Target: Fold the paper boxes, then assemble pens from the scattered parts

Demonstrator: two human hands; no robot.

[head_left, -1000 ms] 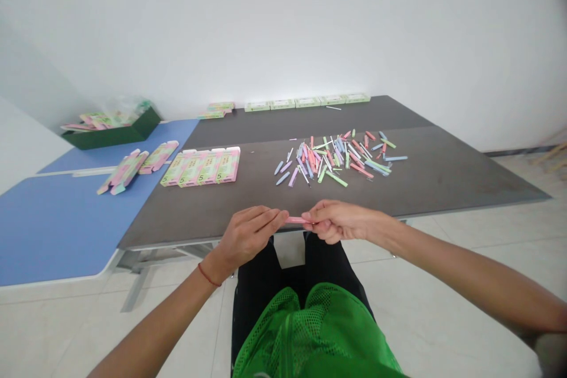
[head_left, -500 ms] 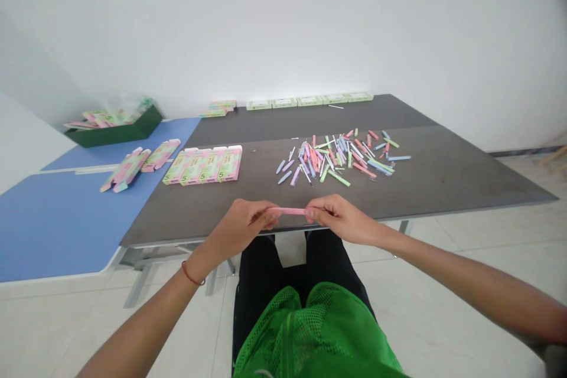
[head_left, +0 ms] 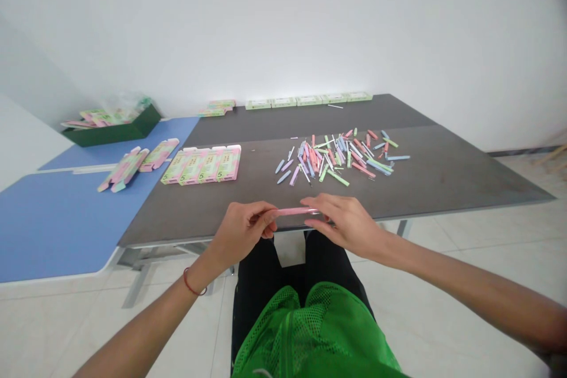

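Note:
A pink pen (head_left: pixel 295 211) lies level above the table's front edge, over my lap. My left hand (head_left: pixel 250 221) pinches its left end between thumb and fingers. At the other end, which looks clear or shiny, my right hand (head_left: pixel 343 218) has its thumb and fingers spread around the pen; any light touch there is too small to make out. Beyond the hands lies a loose pile of pen parts (head_left: pixel 330 156) in pink, red, green, blue and purple, with thin white refills among them.
Several pink-and-green cartons (head_left: pixel 204 165) lie in a row on the dark table (head_left: pixel 257 189). More boxes (head_left: pixel 296 101) line the back edge by the wall. Open cartons (head_left: pixel 124 168) rest on the blue table (head_left: pixel 66 218), near a dark green bin (head_left: pixel 119 132) of packaging.
My right hand has loosened from the pen's right end, its fingers parting and uncovering the shiny end. My left hand keeps its pinch in nearly the same place.

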